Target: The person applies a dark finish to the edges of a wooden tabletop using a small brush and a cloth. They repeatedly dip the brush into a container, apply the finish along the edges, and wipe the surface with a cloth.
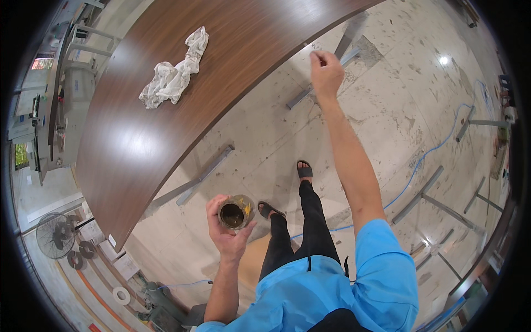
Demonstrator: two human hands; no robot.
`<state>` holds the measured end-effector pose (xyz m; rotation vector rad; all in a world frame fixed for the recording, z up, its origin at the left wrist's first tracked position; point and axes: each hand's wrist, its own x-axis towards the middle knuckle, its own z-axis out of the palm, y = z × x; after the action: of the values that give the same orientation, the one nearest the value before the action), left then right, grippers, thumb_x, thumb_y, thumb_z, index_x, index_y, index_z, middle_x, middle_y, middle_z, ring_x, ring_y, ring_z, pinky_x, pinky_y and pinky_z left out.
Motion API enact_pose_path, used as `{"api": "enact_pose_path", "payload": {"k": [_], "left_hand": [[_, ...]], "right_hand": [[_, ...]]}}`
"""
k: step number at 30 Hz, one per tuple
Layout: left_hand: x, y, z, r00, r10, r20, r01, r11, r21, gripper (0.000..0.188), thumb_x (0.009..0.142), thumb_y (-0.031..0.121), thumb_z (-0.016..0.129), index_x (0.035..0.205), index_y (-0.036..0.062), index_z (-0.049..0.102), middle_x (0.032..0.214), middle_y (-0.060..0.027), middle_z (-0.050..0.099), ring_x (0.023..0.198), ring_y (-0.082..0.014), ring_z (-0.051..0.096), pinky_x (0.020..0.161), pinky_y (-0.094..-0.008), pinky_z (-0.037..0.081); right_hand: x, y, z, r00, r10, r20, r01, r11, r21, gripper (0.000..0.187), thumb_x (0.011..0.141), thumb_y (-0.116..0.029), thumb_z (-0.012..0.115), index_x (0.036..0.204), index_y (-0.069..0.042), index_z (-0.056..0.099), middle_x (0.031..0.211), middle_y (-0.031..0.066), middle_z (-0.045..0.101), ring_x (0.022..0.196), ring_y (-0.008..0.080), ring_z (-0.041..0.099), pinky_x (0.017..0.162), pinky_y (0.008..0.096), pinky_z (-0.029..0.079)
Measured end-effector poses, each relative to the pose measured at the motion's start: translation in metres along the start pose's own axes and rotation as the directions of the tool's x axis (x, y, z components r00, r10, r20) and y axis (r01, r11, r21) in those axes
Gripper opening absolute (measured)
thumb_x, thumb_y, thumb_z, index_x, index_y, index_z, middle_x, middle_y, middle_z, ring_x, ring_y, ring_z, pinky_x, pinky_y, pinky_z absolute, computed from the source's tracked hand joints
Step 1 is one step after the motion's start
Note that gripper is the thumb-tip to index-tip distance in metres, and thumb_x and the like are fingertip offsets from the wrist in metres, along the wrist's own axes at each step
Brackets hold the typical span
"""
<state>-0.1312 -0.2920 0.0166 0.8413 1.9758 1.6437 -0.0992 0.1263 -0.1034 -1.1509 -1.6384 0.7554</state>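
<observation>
Across upper left of frame: worktop (221,72), glossy, dark brown wood grain, edge appearing curved. On worktop: crumpled white cloth (172,80), stained. Below and right: pale, smudged floor (398,88) with angular grey metal frames (418,195). Lower left: round wire-cage fan (55,235). Left of lower centre: transparent cylindrical jar (238,211), dark inside, in encircling grip of left hand (224,229). Upper centre: right hand (327,74), fingers curled; width and contents of grip impossible to tell.

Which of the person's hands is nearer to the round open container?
Left: the left hand grips the container. The right hand is well apart from it, farther forward and rightward.
</observation>
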Motion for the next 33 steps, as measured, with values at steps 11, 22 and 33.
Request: {"api": "enact_pose_path", "payload": {"k": [11, 22, 33], "left_hand": [[-0.006, 0.001, -0.005, 0.999, -0.044, -0.006, 0.044, 0.998, -0.039, 0.083, 0.079, 0.03, 0.097, 0.142, 0.0035, 0.05, 0.137, -0.0122, 0.048, 0.13, -0.0249, 0.052, 0.111, -0.0388, 0.047], [-0.018, -0.004, -0.015, 0.999, -0.024, -0.038, 0.021, 0.997, -0.079, 0.081, 0.076, 0.015, 0.096, 0.141, 0.0019, 0.05, 0.137, -0.0131, 0.046, 0.128, -0.0236, 0.052, 0.11, -0.0365, 0.047], [-0.022, -0.005, -0.019, 0.999, -0.002, -0.035, 0.0, 0.998, -0.068, 0.081, 0.074, 0.01, 0.096, 0.14, 0.0026, 0.051, 0.135, -0.0129, 0.046, 0.127, -0.0238, 0.052, 0.109, -0.0361, 0.047]], "right_hand": [[-0.057, -0.019, 0.006, 0.988, -0.11, 0.109, 0.115, 0.992, -0.042, 0.009, 0.092, -0.015, 0.073, 0.094, -0.008, 0.078, 0.088, 0.0099, 0.074, 0.085, 0.0301, 0.069, 0.075, 0.0396, 0.054], [-0.084, -0.028, 0.021, 0.977, -0.175, 0.122, 0.178, 0.984, -0.016, 0.013, 0.093, -0.015, 0.075, 0.098, -0.004, 0.078, 0.086, 0.0104, 0.073, 0.075, 0.0247, 0.068, 0.07, 0.034, 0.053], [-0.11, -0.043, 0.028, 0.914, -0.259, 0.311, 0.274, 0.962, -0.007, 0.011, 0.091, -0.014, 0.075, 0.097, -0.006, 0.078, 0.087, 0.0106, 0.073, 0.076, 0.0261, 0.069, 0.07, 0.0365, 0.054]]}}
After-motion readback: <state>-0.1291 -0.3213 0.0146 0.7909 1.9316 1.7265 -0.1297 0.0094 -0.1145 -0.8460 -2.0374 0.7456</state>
